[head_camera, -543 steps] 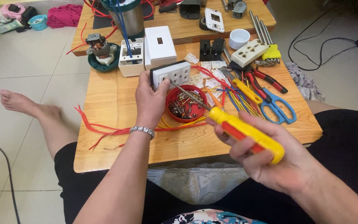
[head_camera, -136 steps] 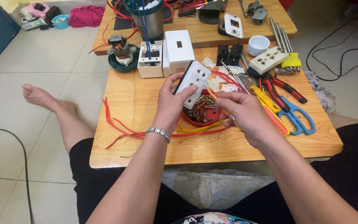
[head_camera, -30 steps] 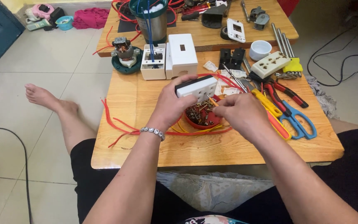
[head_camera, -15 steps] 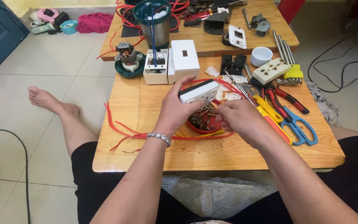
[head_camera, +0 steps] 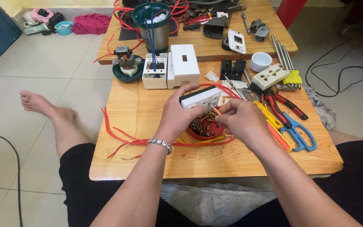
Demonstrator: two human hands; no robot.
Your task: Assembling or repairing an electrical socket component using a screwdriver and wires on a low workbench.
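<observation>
Head: left hand (head_camera: 176,119) holds socket box (head_camera: 201,97) level, crosswise.

White socket (head_camera: 200,99) with black edge, red dish (head_camera: 206,131), blue scissors (head_camera: 300,135), yellow screwdriver (head_camera: 274,126), red wires (head_camera: 118,136), pale wood counter (head_camera: 139,105).
</observation>
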